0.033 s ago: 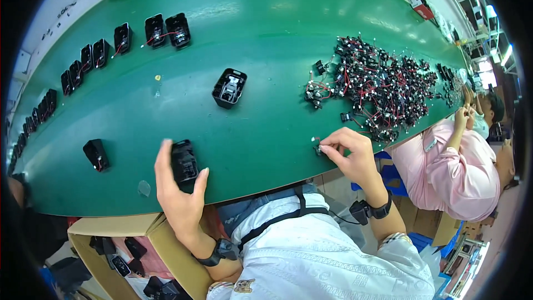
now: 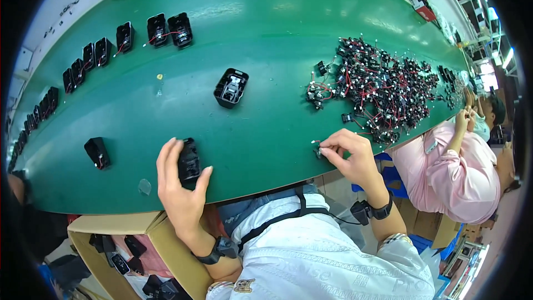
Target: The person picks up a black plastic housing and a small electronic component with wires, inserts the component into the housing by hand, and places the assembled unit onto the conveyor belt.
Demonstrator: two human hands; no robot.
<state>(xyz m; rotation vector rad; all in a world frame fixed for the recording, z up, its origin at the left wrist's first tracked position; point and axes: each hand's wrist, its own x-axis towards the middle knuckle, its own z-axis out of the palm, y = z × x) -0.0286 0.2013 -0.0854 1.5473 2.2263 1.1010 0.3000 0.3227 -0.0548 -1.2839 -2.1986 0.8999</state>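
Observation:
My left hand is curved round a black plastic housing near the table's front edge. Its fingers lie along the left side, with the thumb by the lower right corner. To the right, the thumb and forefinger of my right hand pinch a small black part with a wire, whose white plug end sticks out; the fingers hide most of it. Beyond and between both hands stands another open black housing, with clear and grey parts inside.
A large heap of small black wired parts covers the right of the green table. Black housings line the far left; a single housing lies nearer. Below is a cardboard box. A person in pink sits at right.
My left fingers have closed in on the housing, which has shifted slightly to the right and turned a little. My right hand keeps its pinch in nearly the same place.

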